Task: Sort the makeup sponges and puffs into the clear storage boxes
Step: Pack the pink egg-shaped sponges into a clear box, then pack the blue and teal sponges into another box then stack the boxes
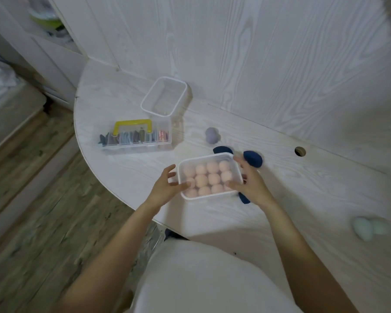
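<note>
Head view: both hands (165, 188) (248, 180) grasp pink-sponge box (209, 176); navy puffs (253, 161) crowd right side.

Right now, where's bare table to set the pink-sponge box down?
Free: the table between the box of pink sponges and the green sponges; also between the yellow-handled organizer and the near edge. Crowded: navy sponges and the lilac sponge behind the box.
</note>
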{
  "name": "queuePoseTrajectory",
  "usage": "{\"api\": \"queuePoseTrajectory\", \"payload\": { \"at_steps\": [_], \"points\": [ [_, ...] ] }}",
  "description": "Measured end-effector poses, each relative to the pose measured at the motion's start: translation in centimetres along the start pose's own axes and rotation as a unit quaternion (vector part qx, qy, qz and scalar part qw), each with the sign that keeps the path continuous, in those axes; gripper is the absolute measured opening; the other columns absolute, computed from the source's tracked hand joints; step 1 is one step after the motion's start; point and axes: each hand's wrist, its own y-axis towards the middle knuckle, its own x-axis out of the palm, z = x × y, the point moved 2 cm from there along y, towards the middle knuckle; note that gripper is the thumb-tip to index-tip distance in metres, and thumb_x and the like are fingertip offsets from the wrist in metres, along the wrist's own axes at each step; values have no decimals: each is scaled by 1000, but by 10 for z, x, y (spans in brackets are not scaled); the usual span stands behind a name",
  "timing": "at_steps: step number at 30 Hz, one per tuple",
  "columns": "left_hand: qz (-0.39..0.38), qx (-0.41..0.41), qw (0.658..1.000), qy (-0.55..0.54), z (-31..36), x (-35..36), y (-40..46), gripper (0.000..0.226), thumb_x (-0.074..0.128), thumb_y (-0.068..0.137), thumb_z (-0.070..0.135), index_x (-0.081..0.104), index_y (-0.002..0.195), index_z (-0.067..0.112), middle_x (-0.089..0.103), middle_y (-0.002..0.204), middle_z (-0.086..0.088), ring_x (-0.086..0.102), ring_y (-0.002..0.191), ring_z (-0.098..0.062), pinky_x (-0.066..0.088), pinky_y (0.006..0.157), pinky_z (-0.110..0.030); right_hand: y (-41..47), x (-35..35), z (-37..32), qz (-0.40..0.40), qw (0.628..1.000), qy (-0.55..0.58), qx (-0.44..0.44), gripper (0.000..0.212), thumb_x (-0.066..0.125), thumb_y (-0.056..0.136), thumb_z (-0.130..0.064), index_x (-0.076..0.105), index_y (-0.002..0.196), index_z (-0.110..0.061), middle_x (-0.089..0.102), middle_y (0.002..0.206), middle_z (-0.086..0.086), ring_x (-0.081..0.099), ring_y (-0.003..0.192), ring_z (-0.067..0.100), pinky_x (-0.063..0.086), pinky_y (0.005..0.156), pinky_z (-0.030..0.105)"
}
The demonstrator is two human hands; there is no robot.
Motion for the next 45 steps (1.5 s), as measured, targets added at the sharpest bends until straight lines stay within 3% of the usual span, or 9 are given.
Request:
{"api": "queuePoseTrajectory", "payload": {
  "at_steps": [5, 16, 23, 25, 30, 32, 37, 40, 45],
  "points": [
    [-4, 14, 1000, -1, -7, 7, 2, 80, 80, 63, 36, 42, 133, 28, 57, 119, -2, 55, 112, -16, 52, 89, -41, -7, 17, 4, -59, 982, -176, -42, 94, 82, 69, -26, 25, 142, -39, 13, 149, -4, 30, 126, 10, 36, 102, 28],
    [12, 32, 999, 6, -11, 8, -1, 85, 75, 57, 52, 43, 133, 32, 58, 112, 6, 58, 104, -12, 53, 88, -42, -12, 20, 1, 11, 940, -327, -92, 83, 75, 76, -31, 27, 144, -36, 28, 145, 4, 47, 118, 23, 49, 87, 34],
    [110, 37, 993, 9, -20, -6, -10, 57, 67, 85, 29, 40, 136, 23, 53, 125, -1, 56, 101, -16, 47, 76, -23, -5, 37, -10, -61, 959, -256, -105, 77, 70, 82, -28, 25, 144, -37, 18, 150, -1, 38, 128, 18, 42, 99, 29],
    [177, 57, 981, 52, -22, -26, -12, 57, 65, 86, 28, 39, 136, 19, 50, 131, -4, 53, 108, -19, 46, 83, -28, 2, 55, -18, -78, 969, -215, -90, 73, 70, 82, -29, 29, 142, -39, 17, 151, -5, 38, 128, 16, 40, 101, 29],
    [243, 206, 873, 370, -8, -64, -8, 52, 55, 81, 44, 54, 126, 17, 53, 130, -7, 47, 119, -29, 36, 100, -43, 32, 95, -51, -56, 975, -190, -105, 60, 70, 82, -31, 43, 136, -31, 29, 146, -2, 38, 127, 19, 41, 100, 33],
    [244, 236, 853, 396, 4, -71, -3, 54, 45, 80, 48, 59, 121, 16, 56, 126, -6, 49, 116, -29, 36, 100, -42, 45, 96, -69, -17, 972, -204, -116, 42, 65, 85, -34, 55, 126, -26, 32, 145, 1, 36, 127, 21, 40, 99, 36],
    [260, 259, 883, 293, 48, -97, 37, 47, 49, 84, 40, 57, 122, 12, 59, 121, -8, 49, 114, -28, 34, 97, -30, 105, 67, -113, 65, 983, -123, -123, 22, 57, 91, -24, 66, 109, -15, 52, 128, 5, 50, 117, 19, 38, 98, 27],
    [258, 208, 904, 271, 76, -113, 83, 46, 58, 89, 25, 48, 131, 10, 53, 130, -11, 44, 121, -28, 31, 98, -31, 154, 56, -133, 40, 997, -55, -49, 31, 57, 92, -23, 58, 121, -15, 57, 120, 2, 57, 105, 18, 44, 93, 29],
    [176, 67, 922, 340, 98, -130, 167, 68, 45, 94, 45, 22, 146, 8, 41, 139, -21, 39, 126, -36, 33, 102, -43, 237, 71, -134, 16, 991, 93, 98, 55, 59, 89, -20, 36, 138, -13, 54, 124, 10, 56, 101, 24, 51, 87, 38]
  ]
}}
